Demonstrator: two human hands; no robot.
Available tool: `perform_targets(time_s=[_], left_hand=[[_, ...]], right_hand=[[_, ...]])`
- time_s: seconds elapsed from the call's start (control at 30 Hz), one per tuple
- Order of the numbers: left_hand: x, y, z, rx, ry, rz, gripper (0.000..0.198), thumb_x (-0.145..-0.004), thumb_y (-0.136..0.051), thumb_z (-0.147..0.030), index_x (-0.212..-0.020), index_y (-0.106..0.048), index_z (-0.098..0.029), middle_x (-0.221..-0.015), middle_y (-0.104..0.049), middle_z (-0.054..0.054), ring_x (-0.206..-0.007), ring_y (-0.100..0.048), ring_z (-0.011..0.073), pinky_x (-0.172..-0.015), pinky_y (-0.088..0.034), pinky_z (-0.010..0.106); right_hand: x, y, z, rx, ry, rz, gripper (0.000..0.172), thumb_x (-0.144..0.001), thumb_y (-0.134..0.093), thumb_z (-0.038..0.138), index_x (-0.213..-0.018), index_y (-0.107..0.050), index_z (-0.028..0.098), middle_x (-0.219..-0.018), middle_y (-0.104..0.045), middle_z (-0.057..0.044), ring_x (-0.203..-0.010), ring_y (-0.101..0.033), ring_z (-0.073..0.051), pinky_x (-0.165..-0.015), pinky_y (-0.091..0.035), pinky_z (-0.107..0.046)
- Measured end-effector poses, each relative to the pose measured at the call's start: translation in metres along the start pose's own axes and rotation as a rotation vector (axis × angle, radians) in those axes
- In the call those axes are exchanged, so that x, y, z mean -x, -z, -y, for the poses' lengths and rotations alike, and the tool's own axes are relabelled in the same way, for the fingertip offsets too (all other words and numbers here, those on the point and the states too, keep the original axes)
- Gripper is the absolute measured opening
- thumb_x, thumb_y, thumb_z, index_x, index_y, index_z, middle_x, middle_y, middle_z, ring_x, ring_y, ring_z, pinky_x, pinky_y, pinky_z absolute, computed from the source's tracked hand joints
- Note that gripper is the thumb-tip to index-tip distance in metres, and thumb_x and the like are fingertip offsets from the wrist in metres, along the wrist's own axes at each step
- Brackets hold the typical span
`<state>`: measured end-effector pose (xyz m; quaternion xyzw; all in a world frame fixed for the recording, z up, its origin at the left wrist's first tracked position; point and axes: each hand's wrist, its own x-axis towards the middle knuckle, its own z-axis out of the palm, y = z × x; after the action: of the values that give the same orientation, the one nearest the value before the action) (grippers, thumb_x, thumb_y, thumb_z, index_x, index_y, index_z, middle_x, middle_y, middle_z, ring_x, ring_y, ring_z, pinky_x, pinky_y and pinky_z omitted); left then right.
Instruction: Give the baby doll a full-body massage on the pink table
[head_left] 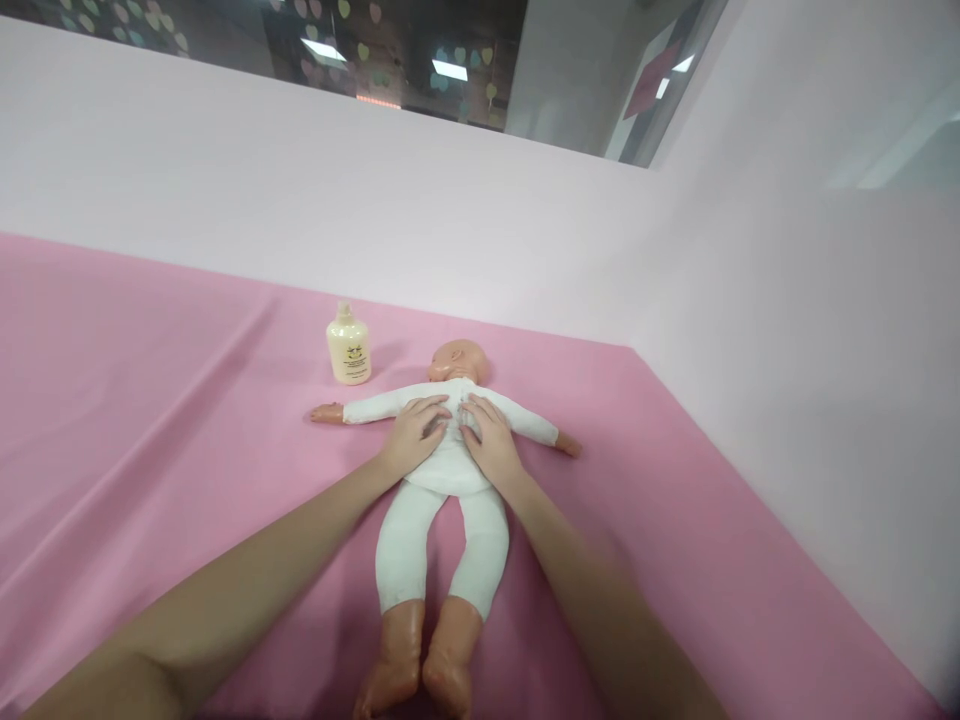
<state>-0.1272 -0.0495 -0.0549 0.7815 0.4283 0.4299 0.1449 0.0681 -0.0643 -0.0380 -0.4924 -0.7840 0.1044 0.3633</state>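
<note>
The doll [450, 470] lies stretched out on the pink surface [187, 480], apparently on its front, with its head [459, 360] turned to the side and away from the person, and its feet [403, 655] towards the person. Its arms are spread wide, so the laying-out looks done. It is dressed in a white suit, which is on and covers the trunk, arms and legs; only the head, hands and feet are bare.

Both hands are in place on its upper back. The left hand [416, 432] rests on one side of the middle and the right hand [491, 437] on the other, with a narrow gap between the fingertips. The grip of each is released: the fingers are spread and slightly bent over the cloth, clasping nothing. The contact is clearly under way, though whether the palms press, stroke or simply rest cannot be told.

A cream bottle [349, 352] stands upright near the doll's outstretched arm, beyond the left hand and touched by neither. Whether any of its contents have been used does not show; no smear can be made out on the suit. Nothing visible marks an end point, so how much handling remains is uncertain.
</note>
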Motion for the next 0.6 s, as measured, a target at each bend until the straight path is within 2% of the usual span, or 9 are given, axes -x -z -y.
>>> perform_targets(time_s=[0.2, 0.33, 0.4, 0.47, 0.53, 0.6], left_hand=[[-0.001, -0.001, 0.003, -0.039, 0.027, 0.017, 0.047, -0.096, -0.052, -0.037, -0.141, -0.058, -0.023, -0.158, -0.052, 0.01, -0.143, -0.049, 0.0292, -0.121, -0.037, 0.052], [-0.003, -0.001, -0.012, -0.151, 0.081, 0.076, 0.052, -0.096, -0.053, -0.037, -0.144, -0.056, -0.018, -0.159, -0.051, 0.012, -0.146, -0.046, 0.0307, -0.122, -0.036, 0.051], [-0.004, 0.002, -0.03, -0.236, 0.109, 0.155, 0.047, -0.095, -0.055, -0.035, -0.139, -0.06, -0.019, -0.156, -0.055, 0.011, -0.144, -0.047, 0.0317, -0.12, -0.038, 0.051], [-0.004, 0.007, -0.054, -0.3, 0.097, 0.285, 0.039, -0.094, -0.053, -0.027, -0.131, -0.065, -0.02, -0.146, -0.064, 0.01, -0.137, -0.054, 0.0299, -0.115, -0.044, 0.048], [-0.002, 0.015, -0.081, -0.349, 0.074, 0.431, 0.03, -0.093, -0.051, -0.019, -0.115, -0.071, -0.019, -0.125, -0.073, 0.011, -0.122, -0.063, 0.0284, -0.105, -0.05, 0.044], [0.001, 0.023, -0.103, -0.398, 0.079, 0.52, 0.026, -0.09, -0.052, -0.016, -0.107, -0.071, -0.018, -0.113, -0.074, 0.012, -0.11, -0.066, 0.0296, -0.095, -0.053, 0.043]], right_hand=[[-0.002, 0.002, -0.005, -0.035, -0.137, 0.145, 0.063, -0.097, -0.05, 0.035, -0.159, -0.043, 0.027, -0.171, -0.03, -0.004, -0.161, -0.02, -0.034, -0.129, -0.019, -0.059], [-0.001, 0.009, 0.01, 0.1, -0.241, 0.248, 0.066, -0.102, -0.043, 0.035, -0.165, -0.032, 0.02, -0.175, -0.018, -0.008, -0.162, -0.013, -0.04, -0.129, -0.019, -0.061], [0.002, 0.015, 0.025, 0.23, -0.258, 0.328, 0.063, -0.104, -0.037, 0.031, -0.165, -0.03, 0.017, -0.174, -0.019, -0.013, -0.16, -0.02, -0.04, -0.125, -0.027, -0.061], [0.006, 0.024, 0.043, 0.387, -0.218, 0.421, 0.059, -0.103, -0.037, 0.024, -0.162, -0.035, 0.014, -0.17, -0.029, -0.019, -0.155, -0.032, -0.04, -0.12, -0.037, -0.058], [0.011, 0.034, 0.062, 0.523, -0.147, 0.513, 0.053, -0.1, -0.043, 0.017, -0.152, -0.049, 0.009, -0.159, -0.046, -0.025, -0.146, -0.046, -0.038, -0.113, -0.046, -0.05], [0.015, 0.043, 0.078, 0.579, -0.126, 0.601, 0.044, -0.097, -0.045, 0.011, -0.137, -0.062, 0.008, -0.141, -0.061, -0.025, -0.13, -0.061, -0.035, -0.102, -0.053, -0.042]])
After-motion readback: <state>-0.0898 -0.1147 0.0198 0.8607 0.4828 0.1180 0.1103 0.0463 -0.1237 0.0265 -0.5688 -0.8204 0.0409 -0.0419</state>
